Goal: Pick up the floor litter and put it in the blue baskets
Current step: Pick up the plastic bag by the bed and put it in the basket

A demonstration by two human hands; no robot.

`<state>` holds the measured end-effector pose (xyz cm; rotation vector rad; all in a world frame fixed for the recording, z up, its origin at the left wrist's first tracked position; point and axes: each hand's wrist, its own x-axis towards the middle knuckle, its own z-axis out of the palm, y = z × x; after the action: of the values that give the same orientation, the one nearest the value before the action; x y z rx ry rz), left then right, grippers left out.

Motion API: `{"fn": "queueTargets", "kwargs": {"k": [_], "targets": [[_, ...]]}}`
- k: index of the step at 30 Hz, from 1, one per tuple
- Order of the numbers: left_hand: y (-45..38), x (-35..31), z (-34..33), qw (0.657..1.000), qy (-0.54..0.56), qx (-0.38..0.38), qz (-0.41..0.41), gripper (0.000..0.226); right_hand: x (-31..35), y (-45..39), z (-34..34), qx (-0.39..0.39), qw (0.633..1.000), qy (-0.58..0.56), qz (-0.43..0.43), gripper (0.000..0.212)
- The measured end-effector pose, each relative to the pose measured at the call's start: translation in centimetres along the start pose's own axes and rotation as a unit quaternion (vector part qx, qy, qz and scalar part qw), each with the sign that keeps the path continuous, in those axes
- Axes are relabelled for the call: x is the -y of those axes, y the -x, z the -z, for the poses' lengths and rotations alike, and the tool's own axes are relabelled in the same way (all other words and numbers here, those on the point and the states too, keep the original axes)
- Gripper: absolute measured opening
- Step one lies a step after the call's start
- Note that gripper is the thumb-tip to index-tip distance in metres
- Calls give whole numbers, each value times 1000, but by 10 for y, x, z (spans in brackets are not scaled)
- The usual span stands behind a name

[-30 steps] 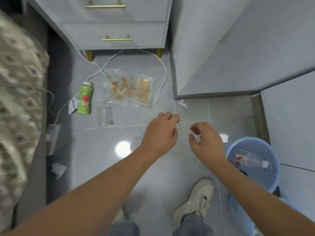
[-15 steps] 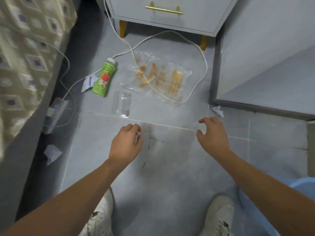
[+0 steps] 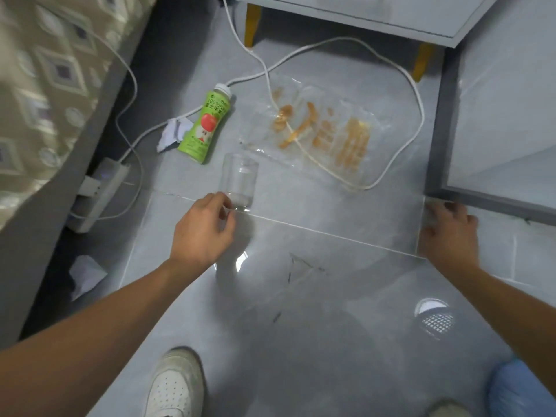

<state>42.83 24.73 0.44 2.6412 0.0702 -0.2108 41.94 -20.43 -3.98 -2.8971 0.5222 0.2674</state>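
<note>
The fingers of the left hand (image 3: 202, 233) were curled at the near end of a clear plastic cup (image 3: 239, 180) lying on the grey floor (image 3: 331, 311); whether it was gripped could not be told. The right hand (image 3: 448, 233) was spread over a scrap at the cabinet corner, fingers bent, its hold hidden. Farther off lay a green juice bottle (image 3: 207, 124), crumpled paper (image 3: 173, 135) and a clear wrapper (image 3: 325, 130) crossed by a white cable (image 3: 400, 158). A blue basket (image 3: 517, 389) edged in near right.
</note>
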Motion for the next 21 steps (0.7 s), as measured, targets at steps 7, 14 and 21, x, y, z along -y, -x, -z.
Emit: {"fn": "queueTargets", "kwargs": {"k": [7, 14, 21], "targets": [[1, 28, 16, 998, 35, -28, 52, 9, 86, 21, 14, -34, 986, -70, 147, 22], [-7, 55, 56, 993, 58, -50, 87, 12, 257, 51, 6, 39, 950, -178, 256, 30], [-90, 111, 67, 997, 12, -54, 60, 32, 374, 22, -11, 22, 923, -204, 327, 28]]}}
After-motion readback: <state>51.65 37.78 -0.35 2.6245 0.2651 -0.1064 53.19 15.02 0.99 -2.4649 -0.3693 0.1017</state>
